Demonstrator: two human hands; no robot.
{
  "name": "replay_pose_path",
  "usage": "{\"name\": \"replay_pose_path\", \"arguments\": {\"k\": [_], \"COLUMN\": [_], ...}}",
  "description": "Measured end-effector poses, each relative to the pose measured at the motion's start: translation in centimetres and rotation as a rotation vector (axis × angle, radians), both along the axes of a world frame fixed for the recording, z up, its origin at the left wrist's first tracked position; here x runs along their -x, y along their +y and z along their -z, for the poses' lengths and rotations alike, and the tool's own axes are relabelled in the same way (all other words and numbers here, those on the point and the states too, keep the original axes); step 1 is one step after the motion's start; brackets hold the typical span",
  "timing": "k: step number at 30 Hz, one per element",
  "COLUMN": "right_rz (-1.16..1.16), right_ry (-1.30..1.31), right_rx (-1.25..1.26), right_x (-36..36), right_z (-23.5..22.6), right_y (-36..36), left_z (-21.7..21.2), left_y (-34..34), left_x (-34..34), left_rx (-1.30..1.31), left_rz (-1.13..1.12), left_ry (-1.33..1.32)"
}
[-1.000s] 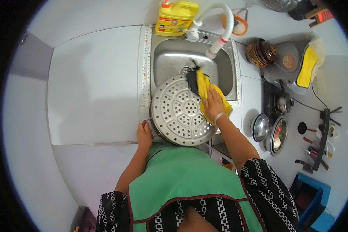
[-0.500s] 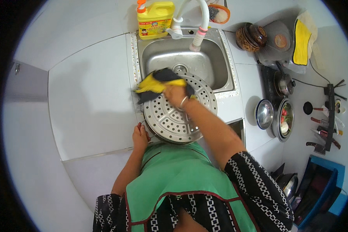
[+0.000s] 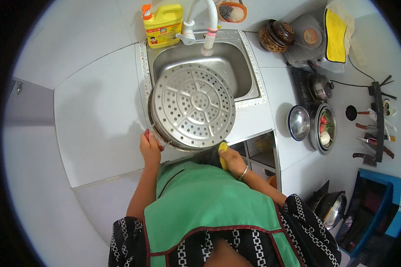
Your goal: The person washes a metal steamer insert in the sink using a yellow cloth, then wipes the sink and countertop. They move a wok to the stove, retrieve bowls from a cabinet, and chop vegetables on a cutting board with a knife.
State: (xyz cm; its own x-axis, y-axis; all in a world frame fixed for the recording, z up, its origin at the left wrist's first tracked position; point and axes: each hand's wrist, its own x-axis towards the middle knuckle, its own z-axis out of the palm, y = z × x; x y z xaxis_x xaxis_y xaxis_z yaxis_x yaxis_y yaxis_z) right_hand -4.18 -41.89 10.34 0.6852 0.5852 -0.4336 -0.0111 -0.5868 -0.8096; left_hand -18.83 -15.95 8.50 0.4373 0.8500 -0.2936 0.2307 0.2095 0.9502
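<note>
A round metal steamer (image 3: 202, 100) with a perforated bottom is in front of me, partly over the sink's near edge. It looks tilted, and its side wall shows at the left. My left hand (image 3: 150, 149) is closed round a reddish handle (image 3: 159, 141) at the steamer's near left side. Down by the steamer's near right rim, my right hand (image 3: 232, 161) grips a yellow and dark cloth (image 3: 223, 155). Much of the cloth is hidden behind the hand and the steamer.
Behind the steamer lie the steel sink (image 3: 240, 75) and a white faucet (image 3: 209, 35). A yellow detergent jug (image 3: 164, 27) stands at the back left. To the right are a metal bowl (image 3: 299, 123), a basin of vegetables (image 3: 324, 129), and several knives on a wall rack (image 3: 378, 133).
My right hand has come with the cloth from the steamer's top down to its near right edge. The steamer has tilted, while my left hand stays at its handle. The view has shifted slightly.
</note>
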Motion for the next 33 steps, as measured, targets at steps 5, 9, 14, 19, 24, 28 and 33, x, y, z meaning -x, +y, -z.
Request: {"name": "replay_pose_path", "arguments": {"k": [5, 9, 14, 19, 24, 28, 33], "right_rz": [0.096, 0.155, 0.25, 0.15, -0.063, -0.21, -0.626], "right_ry": [0.432, 0.495, 0.289, 0.481, 0.536, 0.682, -0.455], "right_rx": [-0.232, -0.282, -0.351, -0.539, -0.714, -0.786, -0.043], "right_x": [-2.7, -3.9, -5.0, -1.4, 5.1, 9.0, 13.3], "right_z": [-0.5, -2.5, -1.9, -9.7, -15.5, -15.2, -7.3], "right_y": [0.6, 1.5, 1.6, 5.7, 14.2, 23.7, 32.4], "left_z": [-13.2, -20.0, -17.2, -12.7, -5.4, -0.7, 3.4], "left_y": [2.8, 5.4, 9.9, 11.9, 14.8, 17.3, 19.5], "left_x": [0.9, 3.3, 5.2, 12.7, 22.6, 27.2, 29.4], "left_rx": [-0.401, -0.981, -1.314, -1.445, -1.289, -1.188, -0.59], "left_rz": [0.011, 0.247, 0.619, 0.77, 0.6, 0.428, -0.266], "left_ry": [0.101, 0.429, 0.711, 0.524, 0.535, 0.541, 0.282]}}
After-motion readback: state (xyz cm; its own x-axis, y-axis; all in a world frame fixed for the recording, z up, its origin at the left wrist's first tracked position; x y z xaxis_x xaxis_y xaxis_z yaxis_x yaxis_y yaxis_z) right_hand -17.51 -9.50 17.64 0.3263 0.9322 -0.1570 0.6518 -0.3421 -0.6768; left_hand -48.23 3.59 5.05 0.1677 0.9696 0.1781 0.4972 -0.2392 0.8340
